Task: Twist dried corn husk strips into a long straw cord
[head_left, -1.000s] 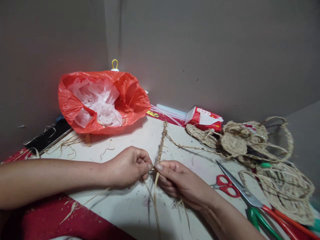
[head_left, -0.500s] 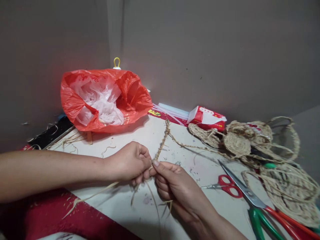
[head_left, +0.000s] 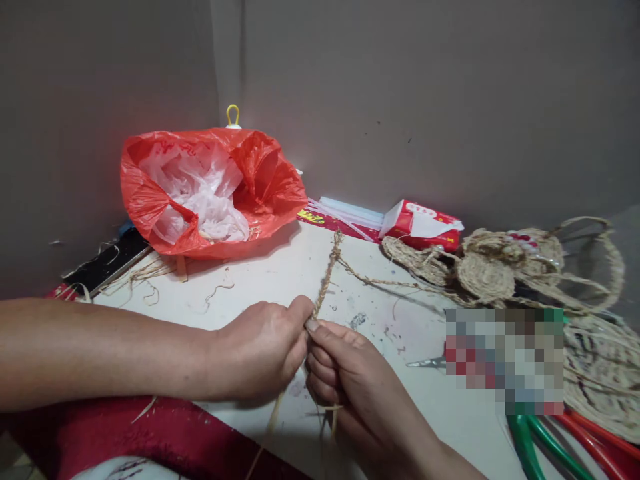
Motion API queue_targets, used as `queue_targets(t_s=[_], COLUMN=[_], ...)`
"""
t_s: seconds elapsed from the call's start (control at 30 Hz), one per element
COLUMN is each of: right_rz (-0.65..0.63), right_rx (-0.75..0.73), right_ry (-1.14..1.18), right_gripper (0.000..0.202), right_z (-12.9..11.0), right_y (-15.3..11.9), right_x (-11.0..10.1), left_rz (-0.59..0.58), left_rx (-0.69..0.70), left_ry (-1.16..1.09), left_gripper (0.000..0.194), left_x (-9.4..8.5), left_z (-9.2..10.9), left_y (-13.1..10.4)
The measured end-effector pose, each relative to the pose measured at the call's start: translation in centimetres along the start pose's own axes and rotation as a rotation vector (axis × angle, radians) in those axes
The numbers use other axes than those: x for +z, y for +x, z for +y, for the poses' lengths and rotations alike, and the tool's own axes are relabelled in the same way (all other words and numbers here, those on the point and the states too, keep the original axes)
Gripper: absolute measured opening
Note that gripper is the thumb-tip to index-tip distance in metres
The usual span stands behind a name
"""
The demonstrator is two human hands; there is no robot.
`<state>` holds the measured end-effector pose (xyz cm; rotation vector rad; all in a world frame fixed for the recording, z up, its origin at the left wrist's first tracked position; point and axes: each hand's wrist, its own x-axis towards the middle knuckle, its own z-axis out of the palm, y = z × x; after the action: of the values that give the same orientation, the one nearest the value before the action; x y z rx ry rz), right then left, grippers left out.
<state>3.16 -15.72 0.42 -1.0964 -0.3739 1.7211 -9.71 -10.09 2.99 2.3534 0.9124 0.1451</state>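
A thin braided straw cord (head_left: 327, 272) runs up the table from between my two hands. My left hand (head_left: 267, 350) is closed in a fist at the cord's lower end, thumb against it. Beside it, touching, my right hand (head_left: 345, 363) pinches the same end between thumb and bent fingers. Loose straw strands (head_left: 275, 413) hang below both hands. From the cord's upper end, a thinner twisted strand leads right toward a heap of woven straw pieces (head_left: 485, 273).
On the white table (head_left: 280, 273), a red plastic bag (head_left: 270, 220) holding white plastic stands back left. A red tissue pack (head_left: 425, 227) lies near the wall. At right are scissor blades (head_left: 425, 363) and green handles (head_left: 527, 443), partly pixelated. Straw scraps (head_left: 145, 273) lie at left.
My left hand has turned over, its thumb now up at the braid beside my right thumb. The loose strands hang differently. The view has shifted slightly.
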Motion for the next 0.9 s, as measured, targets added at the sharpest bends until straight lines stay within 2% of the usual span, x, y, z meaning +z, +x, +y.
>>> queue_targets(t_s=[0.1, 0.2, 0.23, 0.33, 0.37, 0.4, 0.5, 0.57, 0.7, 0.9], right_rz=[0.014, 0.002, -0.01, -0.047, -0.054, -0.059, -0.065, -0.062, -0.062, -0.1], right_rx=[-0.029, -0.04, -0.034, -0.008, -0.006, -0.009, -0.026, -0.033, -0.002, 0.085], right_ry=[-0.033, -0.081, -0.099, -0.161, -0.182, -0.201, -0.282, -0.343, -0.434, -0.49], right_gripper=[0.044, 0.041, 0.039, 0.037, 0.038, 0.039, 0.039, 0.041, 0.041, 0.038], right_z=[0.0, -0.2, -0.3, -0.4, -0.5, -0.5, -0.8, -1.0, -1.5, -2.3], right_y=[0.0, 0.2, 0.3, 0.5, 0.6, 0.6, 0.6, 0.7, 0.8, 0.8], right_x=[-0.2, -0.3, -0.3, -0.4, -0.4, -0.4, -0.6, -0.8, -1.3, -1.8], left_rz=[-0.026, -0.026, 0.018, 0.276, 0.317, 0.293, -0.047, -0.183, -0.174, -0.113], left_rx=[0.055, 0.063, 0.063, 0.096, 0.099, 0.089, -0.009, -0.055, -0.044, 0.049], left_ry=[-0.06, -0.1, -0.098, -0.091, -0.115, -0.165, -0.432, -0.537, -0.5, -0.412], left_gripper=[0.017, 0.019, 0.019, 0.023, 0.025, 0.026, 0.019, 0.018, 0.016, 0.015], left_x=[0.2, -0.7, -1.1, -2.5, -2.7, -2.7, -2.0, -1.2, -0.2, -0.3], left_z=[-0.1, -0.1, -0.2, -0.5, -0.7, -0.9, -1.4, -1.8, -2.3, -2.6], left_y=[-0.5, -1.2, -1.4, -1.3, -1.0, -0.7, 0.6, 1.2, 1.7, 1.6])
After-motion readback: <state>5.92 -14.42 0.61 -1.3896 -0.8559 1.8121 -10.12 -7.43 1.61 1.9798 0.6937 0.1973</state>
